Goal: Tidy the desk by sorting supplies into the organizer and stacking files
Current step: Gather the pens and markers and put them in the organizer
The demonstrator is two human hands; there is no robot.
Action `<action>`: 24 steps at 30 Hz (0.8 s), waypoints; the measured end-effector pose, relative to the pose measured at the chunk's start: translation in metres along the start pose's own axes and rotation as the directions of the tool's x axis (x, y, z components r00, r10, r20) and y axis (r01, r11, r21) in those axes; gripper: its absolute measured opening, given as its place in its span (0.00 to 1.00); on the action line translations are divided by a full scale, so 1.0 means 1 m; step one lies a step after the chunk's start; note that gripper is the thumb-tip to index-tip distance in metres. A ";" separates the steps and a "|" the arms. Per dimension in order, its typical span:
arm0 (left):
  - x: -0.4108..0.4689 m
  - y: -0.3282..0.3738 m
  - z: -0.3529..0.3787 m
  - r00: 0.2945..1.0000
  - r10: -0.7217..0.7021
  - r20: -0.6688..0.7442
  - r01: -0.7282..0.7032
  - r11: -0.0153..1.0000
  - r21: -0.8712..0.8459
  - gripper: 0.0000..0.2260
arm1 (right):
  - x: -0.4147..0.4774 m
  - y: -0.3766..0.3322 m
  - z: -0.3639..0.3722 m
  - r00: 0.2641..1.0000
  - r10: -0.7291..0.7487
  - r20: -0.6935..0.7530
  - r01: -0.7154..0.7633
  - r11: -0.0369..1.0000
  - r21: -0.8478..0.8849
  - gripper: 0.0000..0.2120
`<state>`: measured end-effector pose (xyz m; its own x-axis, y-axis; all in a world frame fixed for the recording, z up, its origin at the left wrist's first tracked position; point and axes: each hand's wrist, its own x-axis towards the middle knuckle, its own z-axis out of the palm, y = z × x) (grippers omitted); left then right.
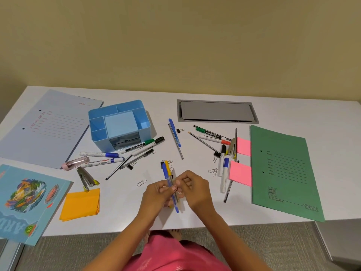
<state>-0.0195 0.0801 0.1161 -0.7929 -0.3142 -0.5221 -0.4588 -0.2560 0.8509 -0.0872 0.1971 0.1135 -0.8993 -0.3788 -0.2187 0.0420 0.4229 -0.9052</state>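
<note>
Head view: my left hand (156, 192) and my right hand (197, 187) meet over the near middle of the white counter (121, 216). Both have their fingers curled and pinch a small bundle of blue, yellow and clear plastic pens (168, 173) between them. The bundle's capped ends stick out past my fingers toward the far side, and its other ends poke out toward me. The light blue plastic organizer (117, 124) stands well apart, beyond my hands and to the left, its compartments open upward. Left of it lies the pale blue paper file (48, 130). The green paper file (283, 173) lies flat at the right edge, with two pink sticky-note pads (240, 173) just beside it. Loose markers (97, 154) lie between the organizer and my left hand.
</note>
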 end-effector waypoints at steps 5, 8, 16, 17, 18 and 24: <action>0.005 0.003 -0.010 0.999 -0.004 -0.040 0.004 1.000 -0.006 0.07 | 0.024 0.001 -0.018 0.995 0.052 -0.090 -0.055 0.998 -0.035 0.09; 0.007 0.004 -0.017 0.997 0.006 -0.073 -0.008 1.000 -0.018 0.06 | 0.046 0.009 -0.026 0.988 0.073 -0.138 -0.086 0.992 -0.090 0.09; 0.016 0.008 -0.031 0.986 -0.028 -0.164 0.012 0.995 -0.094 0.05 | 0.128 0.030 -0.001 0.994 0.043 -0.097 -0.081 0.901 -0.426 0.06; 0.016 0.010 -0.032 0.985 -0.031 -0.170 0.013 0.994 -0.107 0.05 | 0.136 0.031 0.004 0.994 0.068 -0.080 -0.098 0.874 -0.476 0.09; 0.017 0.011 -0.033 0.983 -0.034 -0.178 0.012 0.992 -0.122 0.05 | 0.142 0.032 0.009 0.994 0.082 -0.067 -0.105 0.841 -0.531 0.11; 0.021 0.017 -0.038 0.976 -0.066 -0.209 0.023 0.979 -0.200 0.05 | 0.157 0.032 0.027 0.993 0.016 -0.120 -0.089 0.765 -0.638 0.14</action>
<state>-0.0288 0.0340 0.1177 -0.6599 -0.4806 -0.5776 -0.3873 -0.4412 0.8096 -0.2150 0.1292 0.0407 -0.9442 -0.2707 -0.1878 -0.1654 0.8823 -0.4407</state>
